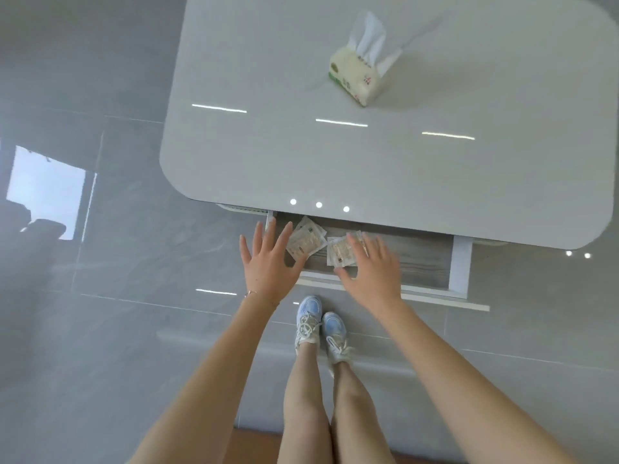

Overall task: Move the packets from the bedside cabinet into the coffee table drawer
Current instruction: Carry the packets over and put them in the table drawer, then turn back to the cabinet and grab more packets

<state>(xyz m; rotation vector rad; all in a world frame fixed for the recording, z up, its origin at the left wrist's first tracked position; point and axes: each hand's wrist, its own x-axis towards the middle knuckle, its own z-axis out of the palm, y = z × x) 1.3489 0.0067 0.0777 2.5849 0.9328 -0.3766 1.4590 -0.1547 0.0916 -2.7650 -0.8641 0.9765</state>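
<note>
Packets are in the open coffee table drawer (418, 262): left packet pile (306, 241) sits at the drawer's left end, long axis running near-left to far-right; right packet pile (343, 251) lies just beside it, roughly square to the drawer front. Left hand (268, 259) is spread flat, fingers splayed, holding nothing, hovering at the left pile's near-left edge. Right hand (375, 266) is likewise open and empty, overlapping the right pile's right side, so it's nearer that pile; contact unclear.
</note>
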